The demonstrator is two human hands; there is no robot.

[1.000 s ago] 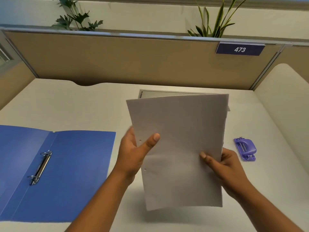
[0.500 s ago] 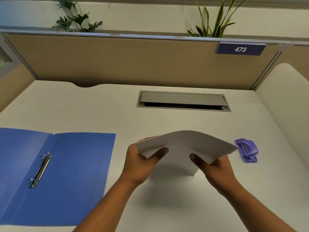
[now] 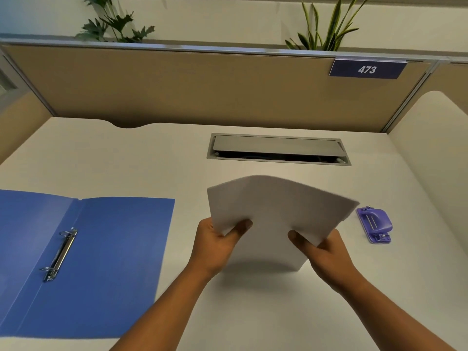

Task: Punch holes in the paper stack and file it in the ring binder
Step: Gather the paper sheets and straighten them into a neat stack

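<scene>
White sheet-paper stack (image 3: 276, 209), thin and limp, bows over the pale desk (image 3: 152, 160); left hand (image 3: 217, 247) and right hand (image 3: 321, 252) each pinch its near edge; I judge it light, its sheets prone to slide; best held at both sides.

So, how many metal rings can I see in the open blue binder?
2. The far ring stands at the far end of the metal bar in the binder; the near ring stands at its near end. None seems hidden.
</scene>
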